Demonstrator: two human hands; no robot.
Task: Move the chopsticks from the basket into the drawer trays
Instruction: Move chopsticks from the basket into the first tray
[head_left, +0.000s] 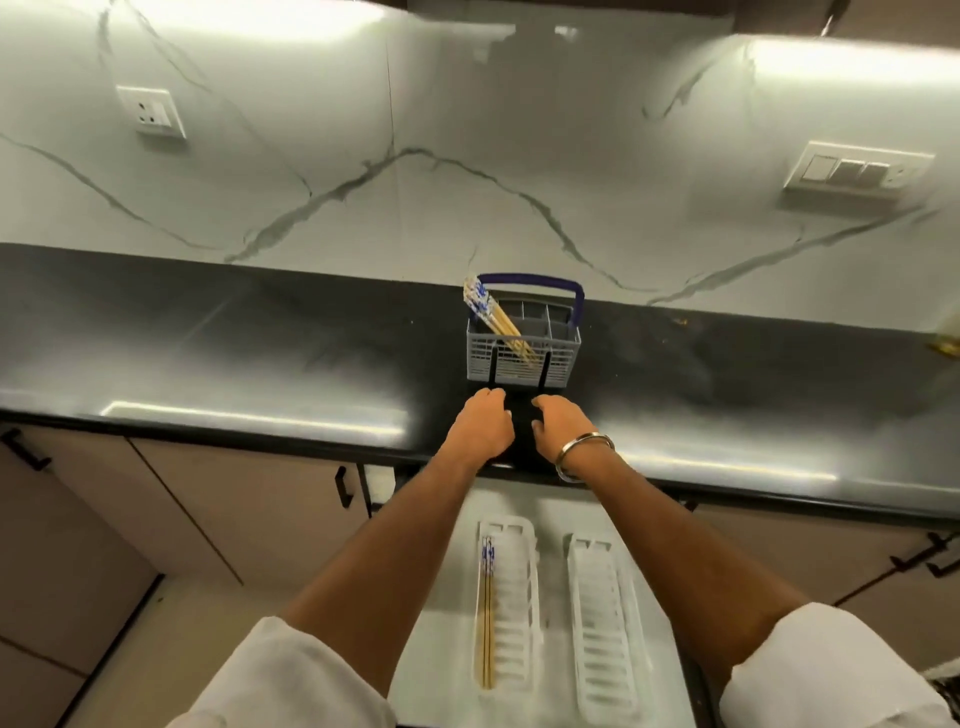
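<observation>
- Leaning out of the left rear compartment of the basket (523, 347), the bundle of chopsticks (493, 317) is what we reach for, patterned tops high and tilted left; grab too few and the rest could splay or tip over the rim.
- We already have one pair of chopsticks (486, 613) lying along the left edge of the left tray (511, 597); the right tray (605, 629) beside it holds nothing we can see, so a careless drop could land crosswise on the ribs, or knock that pair askew.
- Our left hand (480, 426) and right hand (563, 428) sit on the counter (260, 358) just in front of the basket, fingers loosely curled and gripping nothing.
- We judge the basket light; a sideways pull on the slanted sticks could drag or topple it toward the counter edge unless one hand steadies it.
- Carrying sticks down past the counter lip into the open drawer (447, 649), we risk clipping the edge and letting one fall to the floor.
</observation>
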